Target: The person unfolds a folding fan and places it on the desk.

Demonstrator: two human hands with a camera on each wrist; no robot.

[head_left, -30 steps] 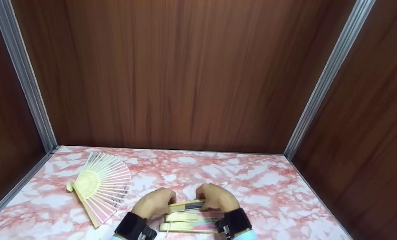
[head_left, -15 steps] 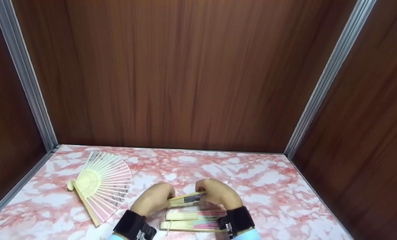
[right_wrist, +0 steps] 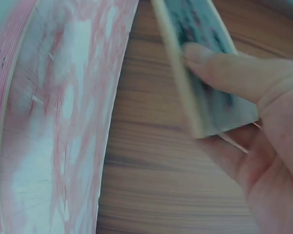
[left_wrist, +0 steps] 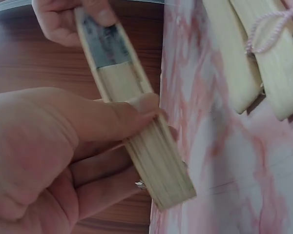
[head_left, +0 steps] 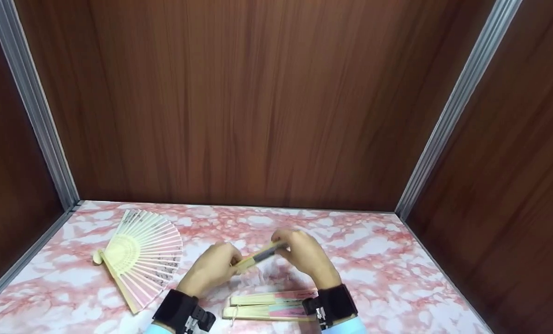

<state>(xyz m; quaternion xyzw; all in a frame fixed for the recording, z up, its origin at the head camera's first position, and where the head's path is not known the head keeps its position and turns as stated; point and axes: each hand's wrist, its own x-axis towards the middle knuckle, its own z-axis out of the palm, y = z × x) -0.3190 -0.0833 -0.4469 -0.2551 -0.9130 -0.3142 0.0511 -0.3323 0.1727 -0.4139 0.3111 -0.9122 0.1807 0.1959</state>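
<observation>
Between both hands, a folded hand fan point(head_left: 261, 256) with pale bamboo sticks and a dark grey leaf is held above the table, its right end tilted up. My left hand point(head_left: 215, 265) pinches the bare bamboo end; in the left wrist view the thumb presses across the sticks of the fan point(left_wrist: 158, 161). The right hand point(head_left: 303, 253) grips the leaf end, thumb on top of the grey fan point(right_wrist: 200, 63) in the right wrist view. Nearer me, two other folded fans point(head_left: 253, 312) with pink and pale green leaves lie side by side on the table, partly behind the right wrist.
A spread-out fan point(head_left: 142, 260) with a pale leaf and dark writing lies at the table's left. The pink-and-white marbled table point(head_left: 374, 269) is bounded by a brown wood-grain back panel point(head_left: 239, 102), side panels and metal corner posts point(head_left: 462, 106).
Both hands have lifted the grey-leaf folded fan off the table and moved it away from the other two. The right hand has risen more, so the fan now slants. The other fans stay put.
</observation>
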